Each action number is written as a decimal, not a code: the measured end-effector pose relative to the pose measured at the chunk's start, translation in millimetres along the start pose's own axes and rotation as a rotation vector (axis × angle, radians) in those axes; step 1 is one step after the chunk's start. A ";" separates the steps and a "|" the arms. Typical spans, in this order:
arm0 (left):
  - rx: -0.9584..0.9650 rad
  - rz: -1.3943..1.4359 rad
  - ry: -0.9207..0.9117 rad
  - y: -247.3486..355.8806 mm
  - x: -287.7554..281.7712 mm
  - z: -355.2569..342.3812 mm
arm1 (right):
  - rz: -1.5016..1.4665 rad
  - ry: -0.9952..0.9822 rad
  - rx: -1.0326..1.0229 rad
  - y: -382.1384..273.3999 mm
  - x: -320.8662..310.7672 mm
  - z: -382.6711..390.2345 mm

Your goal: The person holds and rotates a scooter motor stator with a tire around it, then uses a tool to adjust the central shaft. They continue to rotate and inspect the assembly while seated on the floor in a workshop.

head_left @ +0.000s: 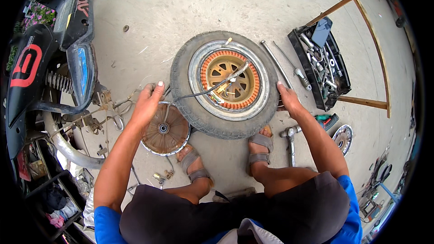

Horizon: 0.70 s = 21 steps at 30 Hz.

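A dark tire (190,113) surrounds a metal wheel hub (237,88) with a ring of orange copper windings, a black cable and loose connectors. My left hand (151,99) is just left of the tire, apparently apart from it, thumb raised and fingers loosely bent, with no held object visible. My right hand (289,99) grips the tire's right edge, thumb at the side and fingers partly hidden beneath. Under my left hand lies a round, rusty hub cover (162,135) with a chrome rim. My sandaled feet stand below the tire.
A dismantled scooter (27,81) fills the left side. At right are a black toolbox (339,74), wooden frame (375,45), long bars (275,61), socket wrench (290,149), drill-like tool (330,122) and metal disc (342,139). The concrete floor (217,4) extends ahead.
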<state>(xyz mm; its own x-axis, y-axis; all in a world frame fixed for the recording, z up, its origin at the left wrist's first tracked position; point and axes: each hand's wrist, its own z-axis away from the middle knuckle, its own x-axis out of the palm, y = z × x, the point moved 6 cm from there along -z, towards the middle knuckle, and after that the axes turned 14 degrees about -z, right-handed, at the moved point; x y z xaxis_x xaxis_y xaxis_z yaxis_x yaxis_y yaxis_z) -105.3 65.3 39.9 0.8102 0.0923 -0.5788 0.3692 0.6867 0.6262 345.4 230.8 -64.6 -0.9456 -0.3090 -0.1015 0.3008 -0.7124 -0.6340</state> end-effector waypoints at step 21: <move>0.283 0.224 -0.162 73.6 36.8 65.3 | -0.628 -0.069 -0.179 31.6 8.0 63.6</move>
<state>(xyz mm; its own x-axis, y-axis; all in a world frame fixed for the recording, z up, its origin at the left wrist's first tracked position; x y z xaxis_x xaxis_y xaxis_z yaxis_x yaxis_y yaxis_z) -18.5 72.2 98.8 0.9379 0.0867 -0.3358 0.2677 0.4347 0.8599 355.2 165.7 -36.7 -0.9229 0.0878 0.3750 -0.3368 -0.6563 -0.6752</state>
